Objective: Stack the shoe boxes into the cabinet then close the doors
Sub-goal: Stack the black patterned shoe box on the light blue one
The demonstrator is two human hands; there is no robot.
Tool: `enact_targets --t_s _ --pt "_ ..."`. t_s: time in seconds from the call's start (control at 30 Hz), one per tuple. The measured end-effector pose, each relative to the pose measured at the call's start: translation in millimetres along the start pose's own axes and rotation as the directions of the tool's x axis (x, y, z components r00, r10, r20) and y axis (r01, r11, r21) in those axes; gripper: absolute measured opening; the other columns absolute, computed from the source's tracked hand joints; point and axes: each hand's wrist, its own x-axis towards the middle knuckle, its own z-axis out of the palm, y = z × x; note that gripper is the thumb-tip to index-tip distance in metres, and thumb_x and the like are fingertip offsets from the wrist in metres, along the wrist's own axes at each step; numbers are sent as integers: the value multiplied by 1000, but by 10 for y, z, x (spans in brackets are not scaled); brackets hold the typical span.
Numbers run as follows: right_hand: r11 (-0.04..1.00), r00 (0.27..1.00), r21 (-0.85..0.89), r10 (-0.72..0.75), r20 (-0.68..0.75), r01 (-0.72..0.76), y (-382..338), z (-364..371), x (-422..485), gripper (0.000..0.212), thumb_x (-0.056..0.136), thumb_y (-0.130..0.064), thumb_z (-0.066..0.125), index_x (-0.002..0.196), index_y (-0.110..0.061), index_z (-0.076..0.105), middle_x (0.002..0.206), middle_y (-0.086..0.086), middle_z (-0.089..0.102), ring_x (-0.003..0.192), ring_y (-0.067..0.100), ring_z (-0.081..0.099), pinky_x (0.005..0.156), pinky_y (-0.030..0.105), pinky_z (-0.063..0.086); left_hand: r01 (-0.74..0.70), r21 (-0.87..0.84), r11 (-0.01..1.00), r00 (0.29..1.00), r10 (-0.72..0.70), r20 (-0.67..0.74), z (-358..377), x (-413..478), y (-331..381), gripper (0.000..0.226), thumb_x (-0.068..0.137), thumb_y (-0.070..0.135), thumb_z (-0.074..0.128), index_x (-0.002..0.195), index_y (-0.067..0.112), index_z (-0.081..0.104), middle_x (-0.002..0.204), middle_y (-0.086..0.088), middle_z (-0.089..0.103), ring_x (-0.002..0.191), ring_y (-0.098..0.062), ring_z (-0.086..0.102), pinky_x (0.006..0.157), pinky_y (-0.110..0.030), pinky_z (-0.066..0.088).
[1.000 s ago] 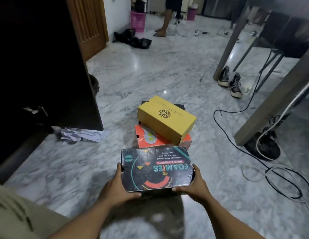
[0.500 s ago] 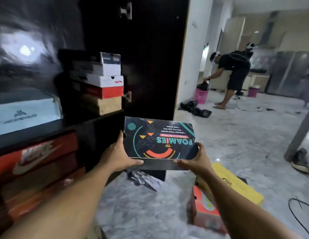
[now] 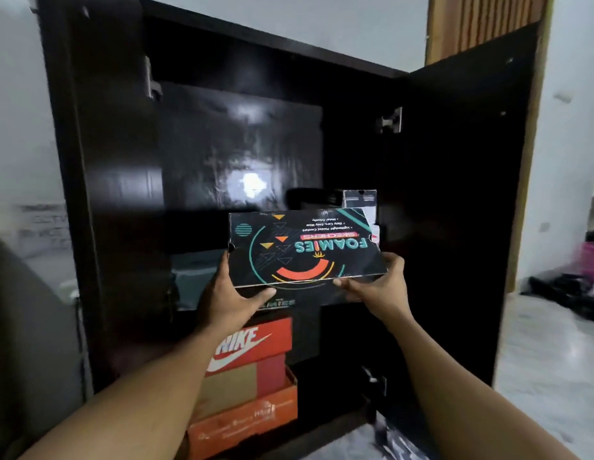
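A black shoe box (image 3: 305,247) printed "FOAMIES" is raised in front of the dark open cabinet (image 3: 242,144). My left hand (image 3: 227,293) grips its left end and my right hand (image 3: 377,283) grips its right end. Below the box, inside the cabinet, a red Nike box (image 3: 255,343) sits on a brown box (image 3: 232,386), which sits on an orange box (image 3: 249,423). Another dark box with a white label (image 3: 358,199) shows behind the held box. The right cabinet door (image 3: 461,210) stands open.
The left door (image 3: 106,194) also stands open. Marble floor (image 3: 547,360) lies to the right, with dark items (image 3: 564,290) and a pink bin (image 3: 592,263) by the wall. A crumpled wrapper (image 3: 395,439) lies at the cabinet's foot.
I have lifted the FOAMIES box from the floor and turned to face the open cabinet. The box is now raised in front of the shelf.
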Motion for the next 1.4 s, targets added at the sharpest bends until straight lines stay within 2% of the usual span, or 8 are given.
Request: enact_targets --t_s 0.07,0.2,0.47,0.67,0.9,1.0,1.2,1.4 --pt "999 1000 52 -12 19 11 -6 299 169 101 47 -26 101 127 -18 41 111 -11 53 97 4 60 63 23 59 22 -14 1000 996 -24 -89 -47 121 -133 117 50 73 78 149 31 31 136 -1 60 121 -23 58 100 -41 50" --pt "994 996 92 -60 70 54 117 821 535 95 58 -28 97 134 -13 42 124 0 57 116 16 56 96 32 51 70 10 998 958 -64 -280 -101 416 -193 102 66 47 87 148 9 39 145 -15 45 132 -33 46 108 -43 42" --pt "988 989 155 -19 147 -4 355 1725 1045 81 71 -24 90 133 -9 41 117 4 61 103 17 58 72 16 48 121 82 989 887 -71 -456 -53 1023 -371 97 78 31 82 152 1 27 147 -23 35 130 -42 44 104 -47 41" --pt "993 992 110 -51 114 38 514 2093 1261 83 69 -27 91 137 -11 47 125 8 52 111 19 52 100 29 41 144 230 962 901 -31 -433 185 1153 -698 99 86 19 74 155 1 7 162 -21 14 147 -38 24 115 -37 28" --pt "988 994 145 -65 92 51 602 2391 1285 70 72 -19 88 122 -25 40 114 4 67 97 27 69 84 44 59 79 591 803 892 207 -401 386 1127 -1062 93 80 9 76 153 -3 21 163 -24 1 150 -41 11 117 -48 28" --pt "989 990 118 -102 94 90 651 2423 1261 66 72 -16 88 121 -22 44 114 -2 62 103 17 63 86 30 49 71 698 712 905 248 -346 425 1129 -1175 94 77 4 76 154 -1 22 163 -24 2 151 -41 3 120 -49 23" --pt "976 955 -8 -209 210 216 688 2484 1304 71 79 -15 82 141 -13 49 128 8 41 106 15 50 98 14 31 91 673 734 971 85 -224 537 1193 -1192 80 90 32 65 156 11 24 165 -16 -5 152 -36 1 121 -47 22" --pt "967 907 -118 -165 388 227 761 2608 1339 78 81 -18 80 148 -7 42 159 13 26 149 23 27 119 25 24 172 662 730 983 -85 -162 500 1354 -1116 75 96 49 49 157 21 16 165 -7 -6 151 -33 6 118 -48 24"
